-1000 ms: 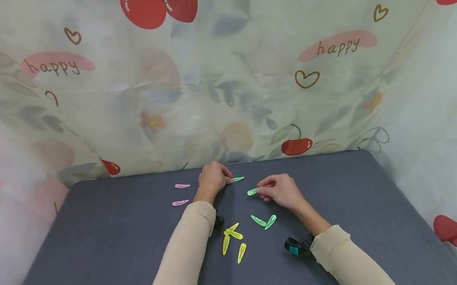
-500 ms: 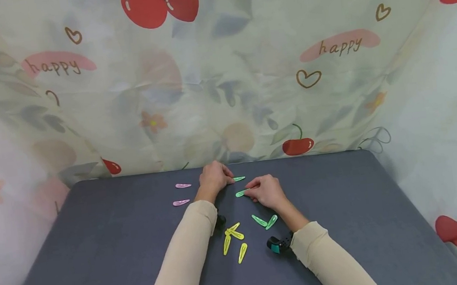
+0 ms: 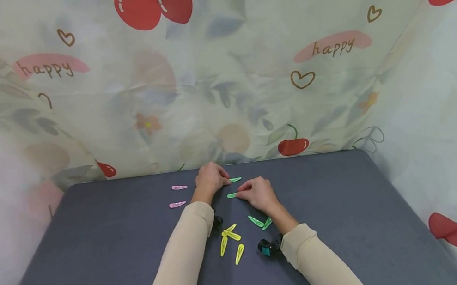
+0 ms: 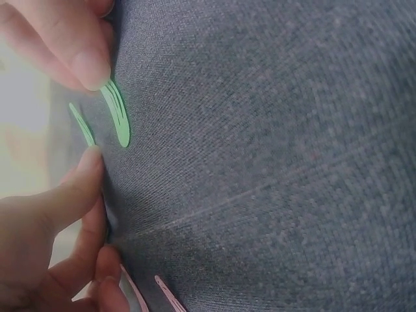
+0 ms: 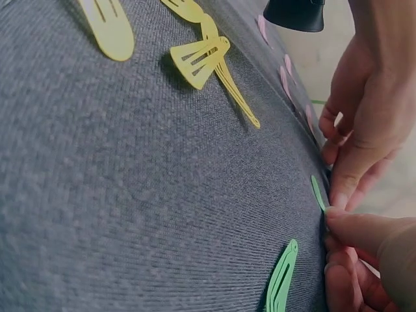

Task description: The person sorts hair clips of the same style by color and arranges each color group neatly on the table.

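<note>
My left hand [image 3: 211, 177], at the far side of the table, pinches the narrow end of a green snap hair clip [image 4: 83, 125]. Slightly nearer and to the right, my right hand [image 3: 260, 194] holds a second green hair clip [image 4: 118, 118] between thumb and finger, its rounded end pointing left, close over the cloth. In the right wrist view this clip [image 5: 317, 192] shows just ahead of the right fingertips. Two more green clips [image 3: 256, 221] lie below the right hand, one partly covered by the wrist.
Several yellow hair clips [image 3: 239, 254] lie between the forearms. Pink clips [image 3: 179, 187] are left of the left hand. A grey cloth [image 3: 97, 249] covers the table, and a printed curtain [image 3: 221, 69] hangs behind its far edge. Each wrist wears a black strap device [image 3: 269, 247].
My right hand has moved left with its green hair clip, bringing it below the clip in the left hand. The left hand stays in place; the head view has shifted slightly.
</note>
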